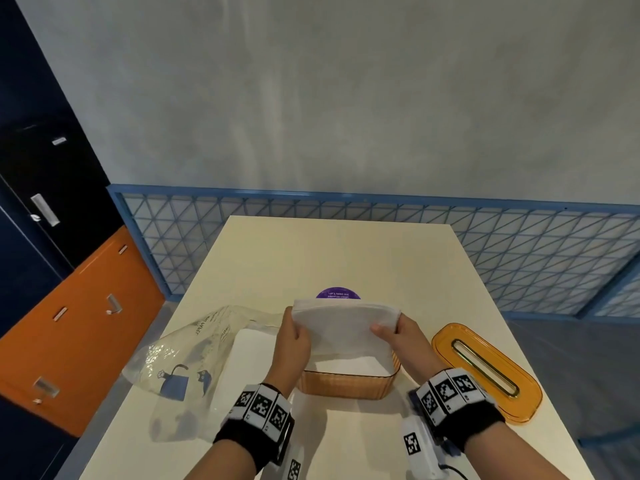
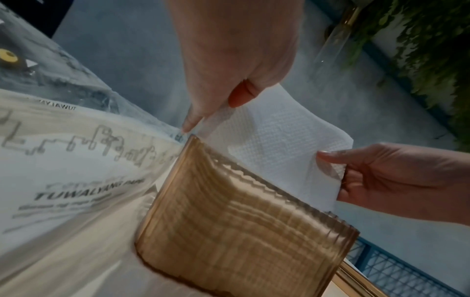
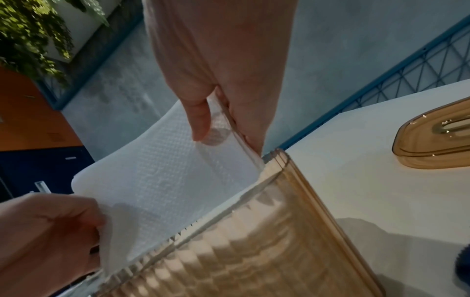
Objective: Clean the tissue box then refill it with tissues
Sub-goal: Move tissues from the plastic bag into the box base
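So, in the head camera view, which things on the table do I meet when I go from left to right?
plastic bag → left hand → tissues → right hand → lid

Tissues (image 1: 346, 327) hide half the purple sticker (image 1: 338, 294).

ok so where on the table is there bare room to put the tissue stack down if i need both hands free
Bare patches on the table: the far half beyond the purple sticker, and the near strip between the wrists, in front of the amber box. Crowded: the plastic bag fills the left, the lid the right.
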The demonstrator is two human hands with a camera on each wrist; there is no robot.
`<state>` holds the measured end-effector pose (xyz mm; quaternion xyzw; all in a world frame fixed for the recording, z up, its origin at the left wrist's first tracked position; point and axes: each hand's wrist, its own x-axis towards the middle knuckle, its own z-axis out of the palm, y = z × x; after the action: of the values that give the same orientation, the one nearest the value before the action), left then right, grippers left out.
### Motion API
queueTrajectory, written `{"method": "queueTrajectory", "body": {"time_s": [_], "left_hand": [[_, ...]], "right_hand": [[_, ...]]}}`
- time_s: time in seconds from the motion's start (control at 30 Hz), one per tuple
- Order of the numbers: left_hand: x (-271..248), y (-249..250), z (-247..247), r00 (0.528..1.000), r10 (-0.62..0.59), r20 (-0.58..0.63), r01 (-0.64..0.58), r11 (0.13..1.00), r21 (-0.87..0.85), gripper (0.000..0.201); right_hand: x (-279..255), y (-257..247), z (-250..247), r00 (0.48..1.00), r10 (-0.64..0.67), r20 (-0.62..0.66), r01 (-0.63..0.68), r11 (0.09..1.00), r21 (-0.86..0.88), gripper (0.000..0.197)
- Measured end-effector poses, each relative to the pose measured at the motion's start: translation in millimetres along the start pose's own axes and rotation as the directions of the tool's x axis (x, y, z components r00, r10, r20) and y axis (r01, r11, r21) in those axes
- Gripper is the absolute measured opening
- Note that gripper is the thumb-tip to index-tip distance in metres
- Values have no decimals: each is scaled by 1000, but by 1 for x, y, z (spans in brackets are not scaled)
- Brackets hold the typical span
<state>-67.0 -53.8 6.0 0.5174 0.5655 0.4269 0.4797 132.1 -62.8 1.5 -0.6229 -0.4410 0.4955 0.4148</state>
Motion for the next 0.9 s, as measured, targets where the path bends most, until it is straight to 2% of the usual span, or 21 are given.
{"method": "queueTrajectory", "body": {"time_s": [0.17, 0.3, 0.37, 0.43, 0.5, 0.57, 0.63, 0.8, 0.83, 0.9], "left_hand": [[1, -5, 2, 993, -79, 90, 73, 995, 70, 33], [13, -5, 5, 991, -95, 94, 64, 954, 292, 30], [23, -6, 5, 986, -151, 67, 106, 888, 447, 30], [29, -7, 6, 978, -208, 22, 153, 785, 600, 29], [29, -7, 7, 975, -223, -2, 161, 701, 695, 27], [28, -6, 8, 977, -214, -5, 147, 654, 742, 28], [29, -7, 9, 981, -194, 9, 115, 616, 779, 30], [28, -9, 11, 994, -75, 82, -23, 589, 808, 33], [26, -10, 11, 995, -35, 93, -57, 562, 825, 40], [21, -8, 8, 993, 69, 100, -120, 413, 903, 56]], "right_hand": [[-1, 1, -2, 999, 31, 11, -29, 994, -107, 31], [7, -7, -5, 999, 27, -40, -33, 985, -172, 30], [11, -9, -5, 997, 51, -49, -62, 967, -245, 32], [12, -10, -1, 995, 89, -46, -100, 939, -329, 36], [12, -10, 4, 991, 126, -48, -135, 897, -420, 45], [10, -10, 9, 986, 156, -54, -161, 845, -510, 51], [10, -8, 13, 988, 146, -53, -150, 805, -574, 47], [13, -3, 16, 991, 103, -80, -131, 777, -615, 42], [11, -4, 16, 994, 88, -69, -111, 760, -640, 45], [6, -6, 16, 999, 37, -19, -39, 683, -730, 59]]}}
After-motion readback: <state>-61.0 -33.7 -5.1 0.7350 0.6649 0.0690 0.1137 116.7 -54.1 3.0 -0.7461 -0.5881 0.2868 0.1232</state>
